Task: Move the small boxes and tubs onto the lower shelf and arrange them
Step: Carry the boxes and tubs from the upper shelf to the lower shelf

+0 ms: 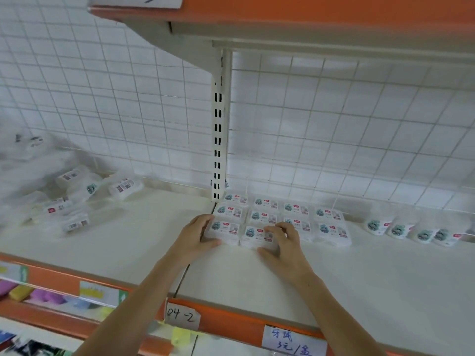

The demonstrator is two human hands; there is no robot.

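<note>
Several small white boxes (295,219) with teal logos and red tags lie in neat rows on the white shelf (359,273), beside the slotted upright. My left hand (196,236) grips the front-left box (225,228), fingers on its left side and thumb at its front. My right hand (281,244) grips the neighbouring front box (257,235), fingers over its top and thumb at its front edge. Several round white tubs (411,228) lie in a row to the right of the boxes. More boxes (74,199) lie jumbled at the left, blurred.
A wire grid backs the shelf. An upper orange-edged shelf (282,16) overhangs the boxes. The shelf's orange front edge carries paper labels (183,316). Coloured goods (33,294) sit on the shelf below at the left.
</note>
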